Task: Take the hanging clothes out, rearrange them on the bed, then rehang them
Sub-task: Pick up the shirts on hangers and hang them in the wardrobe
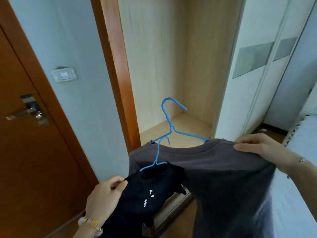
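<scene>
A grey T-shirt (223, 170) hangs on a blue wire hanger (171, 124) in front of the open wardrobe (164, 66). My right hand (262, 148) grips its right shoulder. A black T-shirt (151, 194) with white lettering sits lower left on a second blue hanger (157, 160). My left hand (104, 194) holds the black shirt at its left shoulder. No clothes hang in the wardrobe compartment ahead.
A brown door (25, 134) with a metal handle (25, 114) stands at the left, beside a wall switch (63, 75). White sliding wardrobe doors (257, 66) are at the right. A pale bed edge (305, 134) shows at the far right.
</scene>
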Available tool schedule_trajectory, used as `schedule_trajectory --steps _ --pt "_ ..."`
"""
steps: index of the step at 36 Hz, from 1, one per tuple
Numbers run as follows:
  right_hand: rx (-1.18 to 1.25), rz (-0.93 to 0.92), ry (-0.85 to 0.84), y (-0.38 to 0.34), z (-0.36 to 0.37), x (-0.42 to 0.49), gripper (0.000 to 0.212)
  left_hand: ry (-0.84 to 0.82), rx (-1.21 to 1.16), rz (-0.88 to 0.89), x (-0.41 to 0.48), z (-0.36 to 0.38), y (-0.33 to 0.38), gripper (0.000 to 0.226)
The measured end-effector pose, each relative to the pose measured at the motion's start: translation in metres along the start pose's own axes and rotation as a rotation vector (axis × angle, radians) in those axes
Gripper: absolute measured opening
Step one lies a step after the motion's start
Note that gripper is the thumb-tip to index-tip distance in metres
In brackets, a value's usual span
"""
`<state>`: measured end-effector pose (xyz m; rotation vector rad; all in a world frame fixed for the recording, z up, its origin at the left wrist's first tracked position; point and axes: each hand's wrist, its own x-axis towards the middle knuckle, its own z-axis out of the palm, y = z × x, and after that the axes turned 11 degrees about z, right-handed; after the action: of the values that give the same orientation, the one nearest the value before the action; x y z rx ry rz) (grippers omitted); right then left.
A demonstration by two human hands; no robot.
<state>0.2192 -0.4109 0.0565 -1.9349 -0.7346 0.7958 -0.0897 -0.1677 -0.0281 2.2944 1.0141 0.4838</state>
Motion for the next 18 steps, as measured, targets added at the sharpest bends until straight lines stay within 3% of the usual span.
schedule_trajectory --steps 2,6,7,10,12,15,18 --pt "-0.007 0.014 0.033 0.002 -0.012 0.001 0.019 -0.031 0.003 0.041 0.010 0.005 0.005 0.017" --pt "0.014 0.030 0.126 0.014 -0.035 -0.001 0.064 -0.076 -0.051 0.108 0.029 0.018 0.021 0.020" --pt "0.037 0.040 0.140 0.018 -0.040 -0.003 0.066 -0.078 -0.093 0.111 0.035 0.023 0.025 0.021" --pt "0.090 0.054 0.186 0.028 -0.053 -0.003 0.019 -0.087 -0.181 0.106 0.054 0.039 0.039 0.015" --pt "0.084 0.080 0.234 0.034 -0.060 -0.003 0.017 -0.093 -0.223 0.103 0.068 0.052 0.051 0.011" --pt "0.078 0.092 0.324 0.043 -0.071 -0.002 0.034 -0.109 -0.284 0.115 0.087 0.067 0.071 0.016" --pt "0.093 0.107 0.405 0.052 -0.084 0.002 0.015 -0.134 -0.396 0.096 0.103 0.083 0.091 0.012"
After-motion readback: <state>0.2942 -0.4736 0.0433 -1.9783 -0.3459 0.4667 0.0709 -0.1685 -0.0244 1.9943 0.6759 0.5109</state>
